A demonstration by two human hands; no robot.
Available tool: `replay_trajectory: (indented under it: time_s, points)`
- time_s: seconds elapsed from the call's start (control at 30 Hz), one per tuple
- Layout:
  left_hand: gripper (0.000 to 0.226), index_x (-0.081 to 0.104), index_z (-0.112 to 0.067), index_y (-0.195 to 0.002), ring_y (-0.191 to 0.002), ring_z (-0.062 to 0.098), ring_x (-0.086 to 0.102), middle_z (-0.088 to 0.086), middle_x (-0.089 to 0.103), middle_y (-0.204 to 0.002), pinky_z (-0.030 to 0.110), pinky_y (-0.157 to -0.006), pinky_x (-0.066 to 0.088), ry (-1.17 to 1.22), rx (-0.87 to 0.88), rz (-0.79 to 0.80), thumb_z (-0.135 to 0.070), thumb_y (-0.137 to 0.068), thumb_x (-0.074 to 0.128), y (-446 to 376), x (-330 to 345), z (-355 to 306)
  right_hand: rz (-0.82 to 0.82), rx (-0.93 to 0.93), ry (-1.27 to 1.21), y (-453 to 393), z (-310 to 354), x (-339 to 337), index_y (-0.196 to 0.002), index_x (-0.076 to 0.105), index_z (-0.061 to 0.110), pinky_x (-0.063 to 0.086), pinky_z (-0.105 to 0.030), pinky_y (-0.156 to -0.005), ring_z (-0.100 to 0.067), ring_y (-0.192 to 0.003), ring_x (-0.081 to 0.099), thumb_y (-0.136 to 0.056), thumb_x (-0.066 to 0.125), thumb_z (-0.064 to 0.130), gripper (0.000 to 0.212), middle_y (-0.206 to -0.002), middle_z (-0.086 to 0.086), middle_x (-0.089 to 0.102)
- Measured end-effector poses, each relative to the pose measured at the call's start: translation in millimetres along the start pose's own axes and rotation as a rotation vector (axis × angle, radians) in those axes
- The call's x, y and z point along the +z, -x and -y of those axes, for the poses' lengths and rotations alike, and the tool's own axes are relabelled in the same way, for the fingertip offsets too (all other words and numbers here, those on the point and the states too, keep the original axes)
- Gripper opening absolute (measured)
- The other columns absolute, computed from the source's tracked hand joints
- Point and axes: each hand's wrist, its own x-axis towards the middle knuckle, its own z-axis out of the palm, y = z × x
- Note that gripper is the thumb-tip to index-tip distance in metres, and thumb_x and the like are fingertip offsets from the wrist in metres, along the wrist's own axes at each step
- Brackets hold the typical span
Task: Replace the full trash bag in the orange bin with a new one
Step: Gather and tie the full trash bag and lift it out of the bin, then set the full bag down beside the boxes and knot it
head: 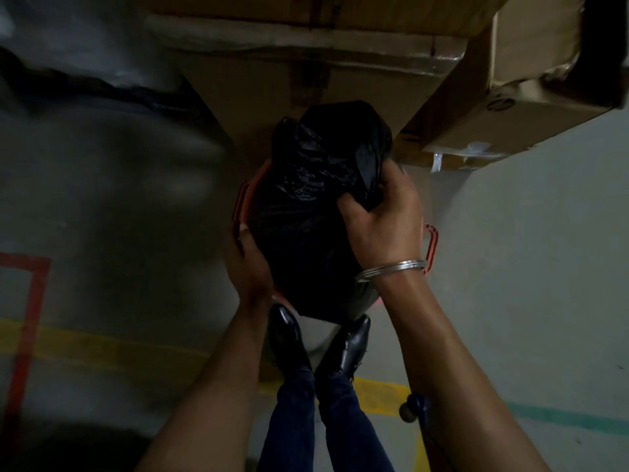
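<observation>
A full black trash bag (306,216) bulges above the orange bin (431,245), which shows only as handle pieces at the bag's left and right sides. My right hand (381,219) grips a bunched fold of the bag near its top right; a metal bangle circles that wrist. My left hand (246,264) lies along the bag's lower left side, fingers wrapped against the plastic. Most of the bin is hidden beneath the bag and my hands.
Stacked cardboard boxes (510,97) stand right behind the bin and to its right. My black shoes (286,335) are just in front of the bin. The grey floor carries yellow tape (381,393), red tape (30,301) at left and a green line at right.
</observation>
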Motion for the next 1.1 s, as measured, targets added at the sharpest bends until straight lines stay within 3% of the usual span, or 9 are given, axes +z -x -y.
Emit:
replay_trajectory:
  time_s: [0.1, 0.2, 0.33, 0.5, 0.6, 0.73, 0.87, 0.97, 1.1]
  points:
    - [0.064, 0.059, -0.025, -0.133, -0.124, 0.015, 0.057, -0.003, 0.061, -0.134, 0.041, -0.111, 0.041, 0.187, -0.132, 0.069, -0.066, -0.087, 0.04, 15.9, -1.5, -17.3, -0.018, 0.032, -0.059, -3.1, 22.0, -14.0, -0.096, 0.059, 0.006, 0.054, -0.025, -0.061, -0.007, -0.07, 0.063, -0.075, 0.066, 0.013, 0.023, -0.078, 0.001, 0.067]
    - [0.061, 0.063, -0.025, -0.129, -0.119, 0.016, 0.062, -0.002, 0.065, -0.129, 0.044, -0.107, 0.046, 0.286, -0.116, 0.113, -0.066, -0.089, 0.042, 30.0, 1.2, -32.9, -0.054, 0.046, -0.119, -6.9, 42.9, -30.3, -0.093, 0.057, 0.002, 0.054, -0.037, -0.065, -0.021, -0.073, 0.064, -0.075, 0.066, 0.014, 0.023, -0.08, -0.009, 0.067]
    - [0.059, 0.062, -0.021, -0.13, -0.12, 0.019, 0.062, 0.002, 0.065, -0.129, 0.044, -0.106, 0.046, 0.335, -0.052, 0.127, -0.061, -0.092, 0.042, 44.2, 8.9, -56.8, -0.093, 0.036, -0.129, -10.4, 63.4, -54.0, -0.089, 0.057, 0.002, 0.054, -0.035, -0.065, -0.017, -0.072, 0.063, -0.074, 0.066, 0.015, 0.021, -0.077, -0.005, 0.065]
    - [0.071, 0.056, -0.018, -0.137, -0.127, 0.01, 0.053, -0.001, 0.057, -0.139, 0.022, -0.108, 0.04, 0.232, 0.05, 0.044, -0.064, -0.085, 0.039, 62.8, 24.4, -96.9, -0.195, 0.018, -0.113, -17.7, 73.0, -89.9, -0.086, 0.058, 0.003, 0.047, -0.015, -0.056, -0.007, -0.063, 0.059, -0.074, 0.066, 0.013, 0.017, -0.07, 0.004, 0.062]
    - [0.055, 0.053, -0.013, -0.138, -0.112, -0.021, 0.044, -0.011, 0.047, -0.137, -0.009, -0.086, 0.027, 0.139, 0.149, 0.016, -0.048, -0.098, 0.038, 80.4, 36.2, -113.8, -0.244, 0.028, -0.094, -19.2, 73.2, -117.4, -0.086, 0.059, 0.004, 0.044, -0.013, -0.058, -0.004, -0.063, 0.057, -0.074, 0.066, 0.013, 0.017, -0.071, 0.008, 0.062]
    - [0.05, 0.051, -0.018, -0.141, -0.108, -0.008, 0.042, -0.01, 0.048, -0.136, -0.015, -0.07, 0.022, 0.086, 0.096, 0.079, -0.045, -0.102, 0.036, 110.3, 51.4, -133.1, -0.316, 0.035, -0.08, -19.0, 70.2, -153.9, -0.079, 0.054, 0.013, 0.036, -0.008, -0.056, 0.004, -0.058, 0.05, -0.075, 0.066, 0.011, 0.013, -0.064, 0.015, 0.053]
    - [0.053, 0.053, -0.016, -0.139, -0.132, 0.018, 0.045, 0.002, 0.05, -0.144, 0.012, -0.096, 0.03, 0.087, 0.015, 0.11, -0.05, -0.099, 0.043, 138.1, 73.7, -147.2, -0.407, 0.031, -0.124, -14.9, 65.5, -193.2, -0.082, 0.06, 0.006, 0.039, -0.011, -0.057, 0.0, -0.06, 0.05, -0.075, 0.064, 0.01, 0.009, -0.067, 0.009, 0.056]
    - [0.05, 0.06, -0.022, -0.13, -0.125, 0.02, 0.054, 0.003, 0.059, -0.137, 0.035, -0.107, 0.041, 0.09, 0.066, 0.245, -0.054, -0.098, 0.041, 160.6, 93.4, -151.7, -0.465, 0.026, -0.132, -14.1, 57.4, -218.5, -0.082, 0.059, 0.003, 0.037, -0.008, -0.055, 0.005, -0.057, 0.048, -0.076, 0.064, 0.01, 0.01, -0.064, 0.014, 0.053]
    - [0.056, 0.053, -0.026, -0.138, -0.133, 0.021, 0.047, 0.001, 0.052, -0.144, 0.043, -0.114, 0.035, -0.03, 0.098, 0.353, -0.06, -0.096, 0.037, 181.0, 126.0, -148.7, -0.529, 0.018, -0.088, -16.7, 38.3, -249.2, -0.083, 0.057, -0.001, 0.037, -0.007, -0.054, 0.002, -0.057, 0.048, -0.08, 0.066, 0.013, 0.016, -0.065, 0.009, 0.055]
